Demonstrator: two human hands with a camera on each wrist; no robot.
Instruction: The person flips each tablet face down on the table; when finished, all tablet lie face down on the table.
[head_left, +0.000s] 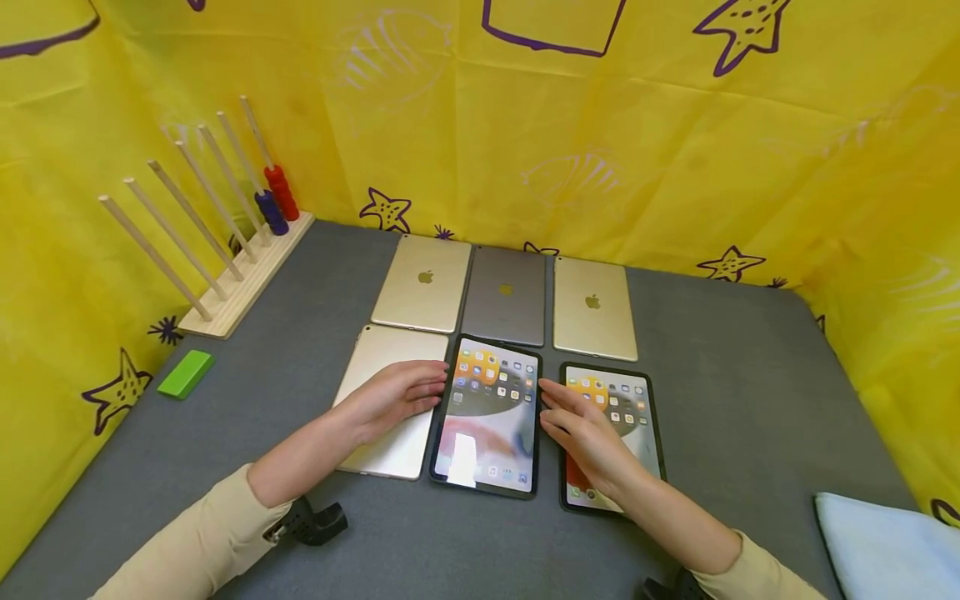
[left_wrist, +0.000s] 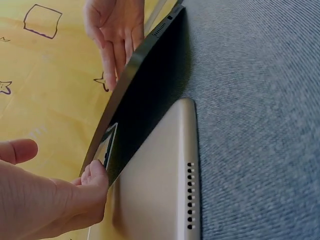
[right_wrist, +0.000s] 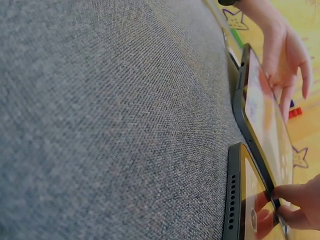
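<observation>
A black-framed tablet (head_left: 480,425) with its screen lit stands between the two hands. In the left wrist view it is tilted, its left side raised off the table with the dark underside (left_wrist: 152,85) showing. My left hand (head_left: 397,400) touches its left edge with the fingertips, thumb apart from it. The fingertips of my right hand (head_left: 592,442) are at its right edge. Under the left hand lies a pale gold tablet (head_left: 390,454), face down. Another lit tablet (head_left: 643,433) lies below the right hand, partly covered by it.
Behind, a gold tablet (head_left: 423,296), a grey tablet (head_left: 504,312) and a second gold tablet (head_left: 596,329) lie face down in a row. A wooden peg rack (head_left: 247,275) and a green block (head_left: 186,374) are at left. Light blue cloth (head_left: 877,546) lies at lower right.
</observation>
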